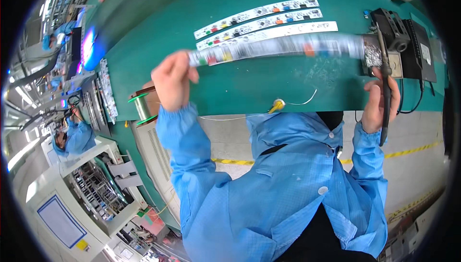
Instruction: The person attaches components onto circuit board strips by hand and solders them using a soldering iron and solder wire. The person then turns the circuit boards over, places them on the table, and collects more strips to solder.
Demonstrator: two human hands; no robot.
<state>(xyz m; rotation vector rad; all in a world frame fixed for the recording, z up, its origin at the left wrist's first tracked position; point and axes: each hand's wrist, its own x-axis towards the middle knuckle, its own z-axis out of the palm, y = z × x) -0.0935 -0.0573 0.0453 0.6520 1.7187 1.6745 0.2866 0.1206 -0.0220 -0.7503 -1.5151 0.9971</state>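
Observation:
My left hand is closed on the left end of a long white circuit board strip, which is smeared by motion. Colored parts show along the strip, and it is held over the green mat. In my right hand is a soldering iron with a dark handle, its tip pointing away from me. The iron passes in front of a holder of metal shavings near the strip's right end. Beyond the held strip, several similar white boards lie on the mat side by side.
A spool of solder wire stands near my left wrist. By the near edge of the green mat lies a yellow-tipped piece with thin wire. The black soldering station is at the right. Co-workers sit at far left.

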